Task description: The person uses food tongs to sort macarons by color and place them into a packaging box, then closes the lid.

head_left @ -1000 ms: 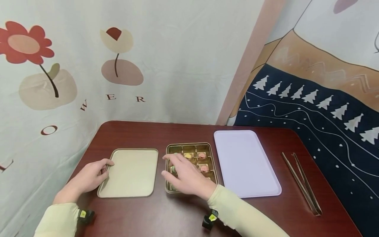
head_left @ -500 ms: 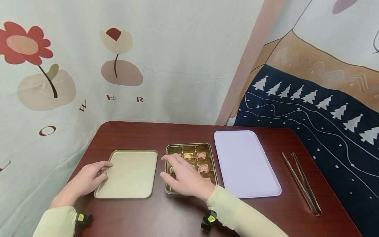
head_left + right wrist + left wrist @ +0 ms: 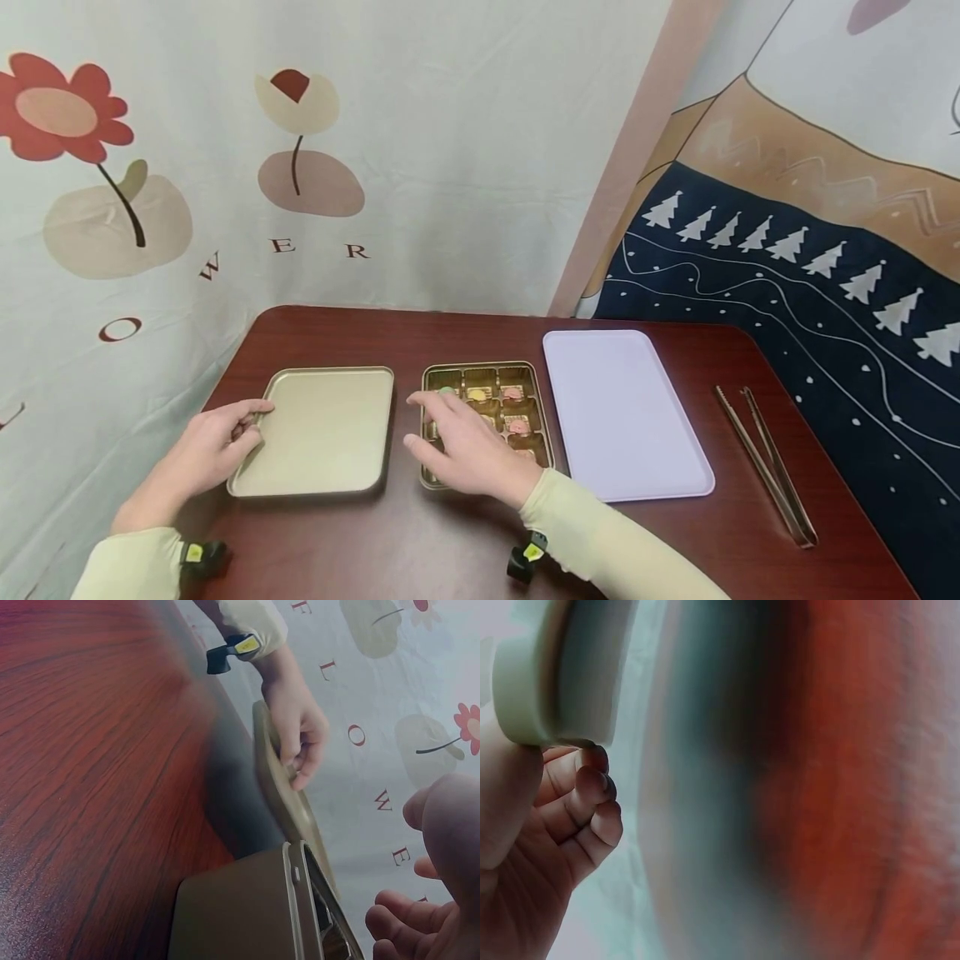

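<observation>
Gold compartment tin sits mid-table with small coloured sweets in its cells. Right hand lies over its left side, fingers spread and relaxed, gripping nothing visible. Gold lid lies just left of the tin; left hand pinches its left edge, fingers curled under. White tray on the right, metal tongs beyond, dark red table.

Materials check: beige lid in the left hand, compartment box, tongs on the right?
Beige lid: likely painted sheet metal, matte; thin raised rim, dull even sheen. Could be plastic. The left hand grips its edge.
Compartment box: probably tin outside, with a glossy gold, seemingly plastic insert; bright glints on the dividers.
Tongs: metal, polished; thin strips with a highlight.
</observation>
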Demonstrator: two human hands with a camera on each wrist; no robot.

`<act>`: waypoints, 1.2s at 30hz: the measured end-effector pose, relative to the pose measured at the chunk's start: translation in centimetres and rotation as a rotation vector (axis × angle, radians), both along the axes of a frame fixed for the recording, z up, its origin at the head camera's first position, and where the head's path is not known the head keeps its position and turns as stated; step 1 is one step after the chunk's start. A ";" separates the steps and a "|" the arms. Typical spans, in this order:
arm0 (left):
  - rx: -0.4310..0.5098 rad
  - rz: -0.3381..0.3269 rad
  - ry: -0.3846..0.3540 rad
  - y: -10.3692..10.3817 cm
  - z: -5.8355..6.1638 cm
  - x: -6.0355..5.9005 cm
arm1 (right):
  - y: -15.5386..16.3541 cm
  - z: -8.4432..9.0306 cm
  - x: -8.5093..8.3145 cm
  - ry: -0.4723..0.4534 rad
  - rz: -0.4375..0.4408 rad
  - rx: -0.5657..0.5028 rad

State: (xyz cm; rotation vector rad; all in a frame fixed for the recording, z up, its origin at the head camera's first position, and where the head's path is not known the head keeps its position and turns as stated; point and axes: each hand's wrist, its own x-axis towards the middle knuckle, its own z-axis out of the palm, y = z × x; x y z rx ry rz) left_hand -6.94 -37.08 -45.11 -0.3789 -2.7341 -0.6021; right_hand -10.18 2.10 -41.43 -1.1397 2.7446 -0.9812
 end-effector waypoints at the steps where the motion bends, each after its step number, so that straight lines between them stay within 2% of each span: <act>1: 0.006 0.001 0.010 0.1 0.3 0.0 | -0.1 0.0 0.0 -0.002 0.000 -0.002; 10: 0.017 -0.016 0.061 1.9 2.9 0.1 | -0.4 0.1 0.0 -0.034 -0.009 -0.032; 19: 0.029 -0.001 0.069 3.8 4.6 0.6 | -1.0 0.0 -0.2 -0.068 -0.017 -0.077; 23: 0.035 -0.005 0.073 4.5 5.0 0.8 | -1.2 -0.2 -0.3 -0.053 -0.022 -0.083; 30: 0.028 -0.019 0.093 5.5 5.3 1.0 | -1.6 -0.2 -0.2 0.032 -0.047 -0.059; 36: 0.025 -0.018 0.093 5.7 5.2 1.0 | -1.7 -0.3 -0.4 0.046 -0.060 -0.068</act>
